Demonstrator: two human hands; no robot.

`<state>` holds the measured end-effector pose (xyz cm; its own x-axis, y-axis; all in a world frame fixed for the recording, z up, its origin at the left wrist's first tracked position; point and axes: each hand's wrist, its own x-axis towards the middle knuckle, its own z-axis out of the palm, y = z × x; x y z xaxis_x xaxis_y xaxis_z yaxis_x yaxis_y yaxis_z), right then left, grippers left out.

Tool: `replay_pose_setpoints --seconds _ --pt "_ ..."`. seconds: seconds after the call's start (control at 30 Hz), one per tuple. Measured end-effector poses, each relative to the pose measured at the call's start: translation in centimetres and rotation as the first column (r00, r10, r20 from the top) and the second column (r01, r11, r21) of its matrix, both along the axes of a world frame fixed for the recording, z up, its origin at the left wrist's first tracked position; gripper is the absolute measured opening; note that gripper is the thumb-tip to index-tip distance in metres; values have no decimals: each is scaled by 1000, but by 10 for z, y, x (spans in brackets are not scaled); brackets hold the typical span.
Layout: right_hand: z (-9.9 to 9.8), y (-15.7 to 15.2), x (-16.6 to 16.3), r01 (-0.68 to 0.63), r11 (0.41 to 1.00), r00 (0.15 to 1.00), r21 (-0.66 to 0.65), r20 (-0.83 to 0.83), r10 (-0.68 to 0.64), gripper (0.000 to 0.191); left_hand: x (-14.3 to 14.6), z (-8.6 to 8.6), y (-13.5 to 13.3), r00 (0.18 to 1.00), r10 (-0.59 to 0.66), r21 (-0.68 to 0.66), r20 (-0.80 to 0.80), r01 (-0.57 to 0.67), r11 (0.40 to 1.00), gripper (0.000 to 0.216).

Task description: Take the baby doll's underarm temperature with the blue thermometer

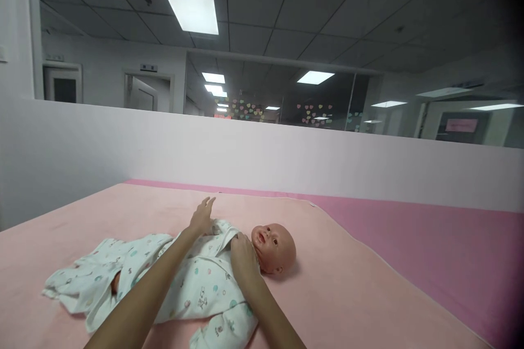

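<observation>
A baby doll [273, 246] lies on its back on a pink blanket [335, 289], head to the right. It wears a white patterned romper [192, 281]. My left hand [202, 215] reaches over the doll's far shoulder with fingers stretched out, resting by the far sleeve. My right hand [242, 253] is closed on the romper's collar just below the doll's chin.
The blanket covers a wide darker pink mat [450, 251]. A low white partition wall [262, 147] runs behind it. Beyond are an office room, doors and glass panels with heart stickers.
</observation>
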<state>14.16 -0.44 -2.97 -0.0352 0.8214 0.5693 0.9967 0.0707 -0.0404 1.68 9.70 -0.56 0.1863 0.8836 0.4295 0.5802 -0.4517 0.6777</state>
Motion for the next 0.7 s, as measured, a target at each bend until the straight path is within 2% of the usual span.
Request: replay_pose_setpoints --seconds 0.1,0.23,0.3,0.37,0.43,0.57,0.63,0.7 --pt "-1 5 2 3 999 999 -37 -39 -5 33 2 -11 0 985 4 63 -171 7 998 51" --pt "-7 9 5 -51 999 993 6 -102 51 35 4 -14 -25 949 102 219 -299 -36 975 31" --pt "-9 10 6 -68 997 989 29 -129 71 35 3 -8 -43 899 233 402 -371 -71 913 29" --pt "-9 10 6 -70 997 986 35 -146 74 34 1 -4 -60 881 286 493 -377 -70 867 29" --pt "-8 9 4 -73 997 985 39 -153 78 32 -1 -5 -72 890 280 469 -360 -87 879 26" --pt "-5 1 4 -98 993 987 70 -120 106 28 -7 -13 -83 932 220 327 -289 -120 937 26" --pt "-2 -8 9 -162 976 981 147 -79 175 26 -9 -15 -84 943 182 306 -280 -92 948 31" --pt "4 -18 22 -250 927 964 281 -18 266 24 -10 -14 -83 943 166 301 -289 -75 951 36"
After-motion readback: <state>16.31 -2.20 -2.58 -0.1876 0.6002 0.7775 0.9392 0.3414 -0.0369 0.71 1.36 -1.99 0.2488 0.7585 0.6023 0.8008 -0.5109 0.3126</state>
